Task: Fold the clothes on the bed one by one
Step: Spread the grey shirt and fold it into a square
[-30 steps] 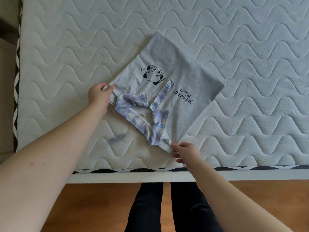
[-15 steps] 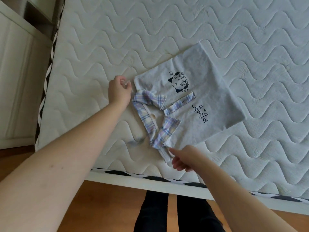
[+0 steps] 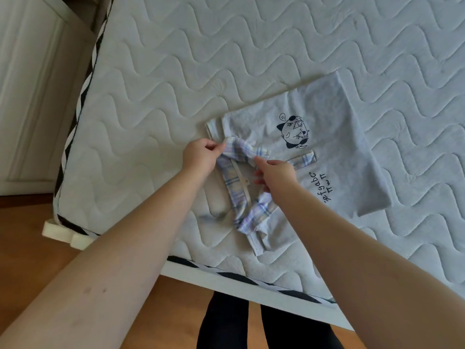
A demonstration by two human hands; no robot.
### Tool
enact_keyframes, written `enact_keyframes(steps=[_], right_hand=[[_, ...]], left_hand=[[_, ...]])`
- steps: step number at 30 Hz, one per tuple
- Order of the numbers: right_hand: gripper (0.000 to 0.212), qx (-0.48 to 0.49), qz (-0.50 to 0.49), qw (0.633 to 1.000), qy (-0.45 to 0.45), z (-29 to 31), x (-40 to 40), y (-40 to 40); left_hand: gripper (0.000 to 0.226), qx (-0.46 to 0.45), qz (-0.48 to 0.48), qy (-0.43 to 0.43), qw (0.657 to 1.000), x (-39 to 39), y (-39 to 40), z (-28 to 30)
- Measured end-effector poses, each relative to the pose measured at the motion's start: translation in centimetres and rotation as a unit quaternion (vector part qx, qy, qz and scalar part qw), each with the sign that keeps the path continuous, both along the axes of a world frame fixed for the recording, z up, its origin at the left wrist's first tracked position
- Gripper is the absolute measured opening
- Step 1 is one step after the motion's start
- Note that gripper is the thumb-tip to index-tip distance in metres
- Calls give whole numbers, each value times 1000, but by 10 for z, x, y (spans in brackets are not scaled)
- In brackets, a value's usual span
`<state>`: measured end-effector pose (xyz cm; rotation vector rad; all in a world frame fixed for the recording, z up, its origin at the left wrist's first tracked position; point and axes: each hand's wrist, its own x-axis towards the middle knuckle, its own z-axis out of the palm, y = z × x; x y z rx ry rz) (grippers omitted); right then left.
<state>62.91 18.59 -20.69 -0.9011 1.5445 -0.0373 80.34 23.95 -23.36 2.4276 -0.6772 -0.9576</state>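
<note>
A light grey shirt with a black cartoon print and lettering lies partly folded on the quilted white mattress, near its front left corner. Its plaid collar faces me. My left hand pinches the far end of the collar between thumb and fingers. My right hand pinches the collar just to the right of that, fingers curled over the neck opening. Both hands are close together over the collar.
The mattress edge with black-and-white trim runs along the front. White cabinet doors stand at the left. Wooden floor and my dark-clad legs show below the bed.
My right hand left the shirt's near corner and moved up to the collar. My left hand shifted from the far corner onto the collar. The view swung, so the shirt now sits further right.
</note>
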Motion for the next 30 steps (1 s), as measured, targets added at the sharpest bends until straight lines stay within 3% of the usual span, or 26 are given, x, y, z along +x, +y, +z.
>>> enact_keyframes(steps=[4, 8, 13, 15, 17, 19, 21, 26, 30], right_hand=[[23, -17, 17, 1000, 11, -1, -6, -12], [20, -17, 114, 993, 38, 2, -18, -27], [21, -24, 98, 995, 4, -2, -17, -35], [24, -32, 108, 993, 31, -2, -15, -40], [26, -76, 203, 969, 114, -5, -13, -44], [25, -154, 320, 910, 214, -6, -10, -47], [20, -216, 368, 869, 251, -4, -5, -49], [25, -274, 397, 857, 181, -3, 7, -55], [22, -342, 408, 843, 77, -7, 17, -62]], left_hand=[[26, 1, -10, 29, 1000, 8, 1, -3], [21, 7, -38, 50, 998, 17, -1, -6], [20, -6, -104, 51, 993, 23, -8, -3], [20, -4, -123, 39, 992, 24, -11, -1], [17, -11, -131, 25, 991, 22, -14, -1], [16, -29, -132, 8, 991, 17, -13, -1], [20, -51, -129, -7, 990, 8, -9, -3], [30, -115, -13, -64, 991, -9, 10, -2], [28, -116, 70, -43, 990, -31, 39, 3]])
